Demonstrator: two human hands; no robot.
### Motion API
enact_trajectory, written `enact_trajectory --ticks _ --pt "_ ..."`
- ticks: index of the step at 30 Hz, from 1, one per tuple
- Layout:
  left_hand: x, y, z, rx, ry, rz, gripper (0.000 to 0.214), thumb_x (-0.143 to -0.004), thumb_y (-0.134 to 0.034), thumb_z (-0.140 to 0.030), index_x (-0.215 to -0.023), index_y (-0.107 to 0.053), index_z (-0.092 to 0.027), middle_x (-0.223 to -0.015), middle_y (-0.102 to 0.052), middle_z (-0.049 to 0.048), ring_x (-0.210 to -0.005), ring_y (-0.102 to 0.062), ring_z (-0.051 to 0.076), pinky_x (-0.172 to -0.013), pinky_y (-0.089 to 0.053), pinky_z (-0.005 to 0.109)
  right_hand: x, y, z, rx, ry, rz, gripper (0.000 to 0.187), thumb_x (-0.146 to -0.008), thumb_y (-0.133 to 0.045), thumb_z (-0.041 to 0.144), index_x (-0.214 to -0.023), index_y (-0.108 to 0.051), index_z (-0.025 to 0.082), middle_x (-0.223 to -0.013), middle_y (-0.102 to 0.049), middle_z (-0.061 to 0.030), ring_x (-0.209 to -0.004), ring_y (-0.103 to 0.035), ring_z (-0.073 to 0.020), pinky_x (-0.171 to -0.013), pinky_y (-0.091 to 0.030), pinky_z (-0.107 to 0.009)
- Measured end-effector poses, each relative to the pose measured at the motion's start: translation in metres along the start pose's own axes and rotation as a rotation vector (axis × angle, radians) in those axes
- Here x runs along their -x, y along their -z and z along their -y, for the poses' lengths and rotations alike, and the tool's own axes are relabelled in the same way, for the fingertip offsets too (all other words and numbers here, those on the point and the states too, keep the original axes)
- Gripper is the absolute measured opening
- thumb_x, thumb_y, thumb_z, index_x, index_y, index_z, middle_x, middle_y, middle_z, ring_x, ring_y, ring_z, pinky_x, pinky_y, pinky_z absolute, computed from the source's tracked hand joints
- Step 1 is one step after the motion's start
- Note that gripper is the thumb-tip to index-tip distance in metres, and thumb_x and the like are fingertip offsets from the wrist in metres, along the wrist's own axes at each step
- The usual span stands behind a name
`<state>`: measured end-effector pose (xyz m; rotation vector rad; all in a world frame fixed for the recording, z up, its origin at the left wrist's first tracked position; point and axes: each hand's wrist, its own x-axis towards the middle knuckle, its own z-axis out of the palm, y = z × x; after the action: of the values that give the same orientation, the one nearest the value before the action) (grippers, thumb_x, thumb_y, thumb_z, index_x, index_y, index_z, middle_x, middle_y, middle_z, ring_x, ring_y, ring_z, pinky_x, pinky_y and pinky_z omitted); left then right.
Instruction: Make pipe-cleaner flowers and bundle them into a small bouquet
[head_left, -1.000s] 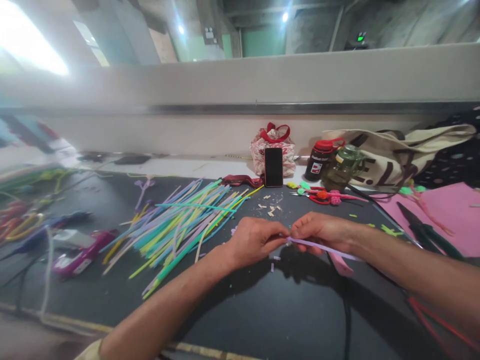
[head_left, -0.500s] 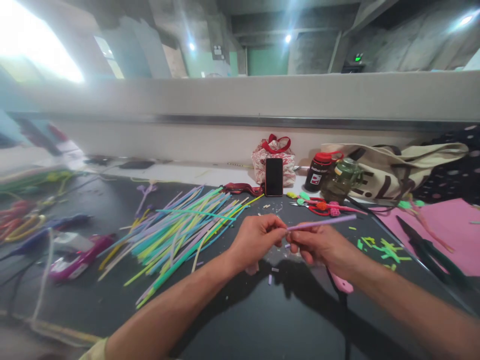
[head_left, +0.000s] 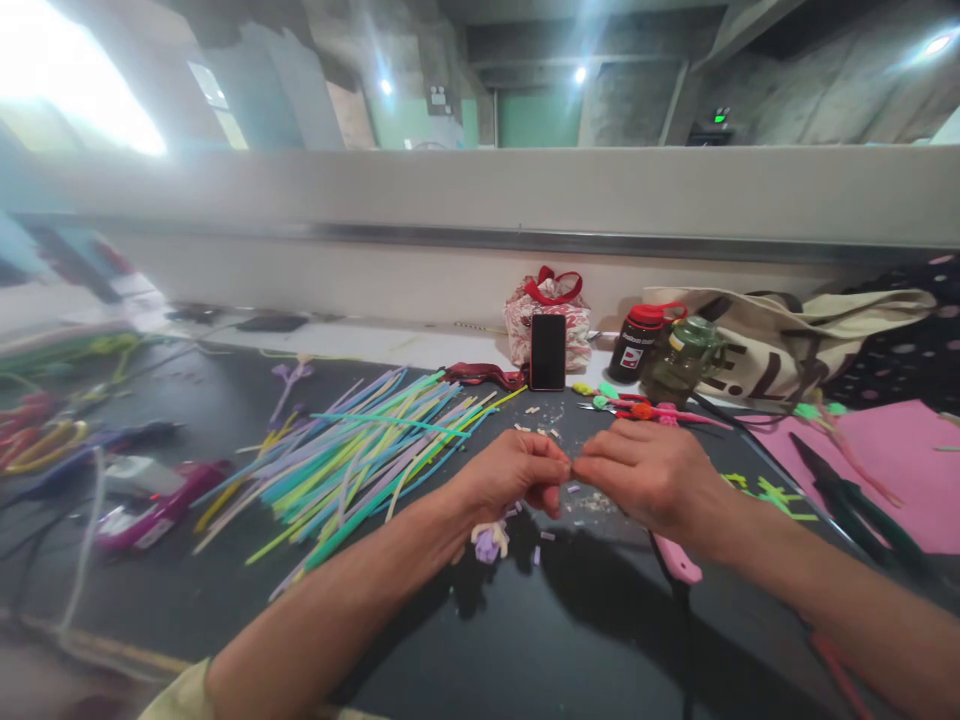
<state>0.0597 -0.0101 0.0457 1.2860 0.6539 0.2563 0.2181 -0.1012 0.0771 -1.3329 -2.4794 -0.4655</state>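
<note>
My left hand (head_left: 521, 468) is closed in a pinch, its fingertips meeting those of my right hand (head_left: 656, 475) over the dark table. My right hand is turned back-up with its fingers pressed together. Whatever lies between the fingertips is hidden or too small to name. A small lavender and cream flower (head_left: 490, 542) shows just below my left wrist; I cannot tell whether it is held or lies on the table. Short lavender cut pieces (head_left: 537, 556) are scattered under the hands. Below my right hand a pink handle (head_left: 676, 560) sticks out with a dark cord.
A pile of thin pastel sticks (head_left: 375, 440) lies left, near a magenta tool (head_left: 161, 510). Behind stand a phone (head_left: 548, 352), a black bottle (head_left: 636, 345) and a green bottle (head_left: 684, 360). Dark-handled shears (head_left: 851, 500) and pink sheets (head_left: 892, 450) lie right.
The lavender stick that lay across my right fingers is out of sight. My right hand has turned over, back upward, and the flower under my left wrist shows more clearly.
</note>
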Motion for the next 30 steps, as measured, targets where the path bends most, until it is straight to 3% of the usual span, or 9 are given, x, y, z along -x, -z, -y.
enact_trajectory --ticks 3,7,10,13,15,18,21,26,30 --pt "0.004 -0.002 0.001 -0.069 -0.064 -0.016 0.003 -0.062 -0.058 -0.016 -0.063 -0.055 -0.014 -0.043 -0.052 -0.0054 -0.040 -0.051 0.008 -0.046 -0.036 0.019 -0.006 -0.004 -0.005 -0.365 -0.237 0.123 0.017 -0.082 -0.049 0.022 -0.078 -0.066 0.020 -0.072 -0.063 -0.0012 -0.067 -0.054 -0.0128 -0.060 -0.038 -0.024" --pt "0.012 -0.006 0.004 -0.430 -0.252 -0.108 0.009 -0.068 -0.053 -0.021 -0.066 -0.060 -0.016 -0.051 -0.055 -0.0034 -0.048 -0.052 0.009 -0.048 -0.036 0.019 -0.007 -0.021 -0.013 -1.081 -0.794 0.340 0.014 -0.070 -0.057 0.029 -0.064 -0.060 0.016 -0.051 -0.053 0.0039 -0.043 -0.043 -0.0072 -0.040 -0.030 -0.019" --pt "0.016 -0.008 0.007 -0.764 -0.428 -0.227 0.015 -0.071 -0.049 -0.021 -0.068 -0.064 -0.018 -0.057 -0.060 -0.0019 -0.056 -0.052 0.010 -0.054 -0.035 0.020 -0.005 -0.035 -0.014 -1.317 -0.948 0.426 0.019 -0.067 -0.054 0.032 -0.059 -0.056 0.014 -0.046 -0.050 0.0036 -0.035 -0.038 -0.0058 -0.036 -0.029 -0.019" --pt "0.014 -0.006 0.009 -0.729 -0.348 -0.236 0.015 -0.070 -0.050 -0.024 -0.068 -0.064 -0.018 -0.053 -0.058 -0.0024 -0.052 -0.051 0.010 -0.051 -0.034 0.020 -0.003 -0.036 -0.009 -1.258 -0.961 0.364 0.020 -0.070 -0.053 0.033 -0.065 -0.058 0.014 -0.050 -0.053 0.0024 -0.039 -0.043 -0.0072 -0.039 -0.032 -0.019" --pt "0.010 -0.003 0.009 -0.521 -0.215 -0.196 0.015 -0.069 -0.051 -0.027 -0.067 -0.061 -0.016 -0.046 -0.054 -0.0034 -0.046 -0.049 0.009 -0.046 -0.032 0.019 -0.001 -0.029 -0.006 -1.020 -0.890 0.199 0.018 -0.071 -0.055 0.031 -0.078 -0.061 0.016 -0.062 -0.058 0.0007 -0.052 -0.051 -0.0102 -0.048 -0.037 -0.021" --pt "0.006 -0.001 0.007 -0.231 -0.110 -0.163 0.012 -0.065 -0.055 -0.025 -0.063 -0.057 -0.014 -0.040 -0.049 -0.0053 -0.040 -0.048 0.008 -0.044 -0.032 0.018 0.005 -0.020 -0.005 -0.438 -0.526 -0.036 0.021 -0.075 -0.058 0.029 -0.094 -0.061 0.021 -0.085 -0.064 -0.0033 -0.076 -0.057 -0.0180 -0.065 -0.040 -0.028" --pt "0.004 -0.002 0.004 -0.095 -0.090 -0.133 0.011 -0.063 -0.059 -0.024 -0.061 -0.056 -0.013 -0.039 -0.047 -0.0064 -0.038 -0.047 0.007 -0.044 -0.034 0.018 0.009 -0.020 -0.008 -0.159 -0.235 -0.039 0.017 -0.080 -0.054 0.028 -0.093 -0.062 0.022 -0.089 -0.064 -0.0057 -0.080 -0.057 -0.0206 -0.070 -0.040 -0.031" --pt "0.005 -0.004 0.003 -0.069 -0.098 -0.095 0.012 -0.063 -0.060 -0.024 -0.062 -0.057 -0.013 -0.041 -0.048 -0.0061 -0.038 -0.048 0.007 -0.044 -0.035 0.019 0.008 -0.026 -0.009 -0.145 -0.147 -0.005 0.016 -0.085 -0.047 0.024 -0.081 -0.063 0.020 -0.081 -0.063 -0.0043 -0.075 -0.055 -0.0161 -0.067 -0.038 -0.028" --pt "0.007 -0.002 0.005 -0.228 -0.191 -0.086 0.011 -0.067 -0.057 -0.024 -0.066 -0.058 -0.014 -0.047 -0.051 -0.0046 -0.043 -0.050 0.008 -0.048 -0.037 0.019 0.006 -0.021 -0.007 -0.424 -0.299 0.056 0.016 -0.082 -0.050 0.028 -0.076 -0.062 0.018 -0.070 -0.059 -0.0010 -0.066 -0.052 -0.0133 -0.060 -0.036 -0.025"
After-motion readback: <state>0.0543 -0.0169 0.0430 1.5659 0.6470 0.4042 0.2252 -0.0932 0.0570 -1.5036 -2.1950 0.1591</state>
